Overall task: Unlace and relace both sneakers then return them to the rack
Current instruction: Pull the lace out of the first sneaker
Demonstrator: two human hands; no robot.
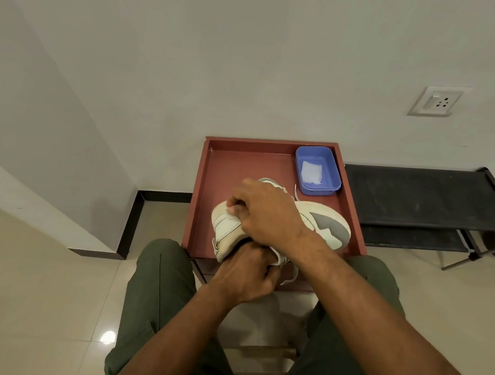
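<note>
Off-white and grey leather sneaker (320, 222) tipped on its side over the shallow red-brown tray-topped bench (211, 184), sole facing up and right. Long axis running left-near to right-far: grey-patched end toward the right rim, pale end toward the left. Right hand (268, 212) draped over the middle from the right, fingers curled at the pale end, pinching there. Left hand (245, 273) below, at the near edge, clenched round the underside and loose white lace (291, 276). Both touching; left nearer the dangling lace. Blue plastic box (318, 170) far right corner. Black rack (417, 197) well apart, right. Second sneaker unseen.
</note>
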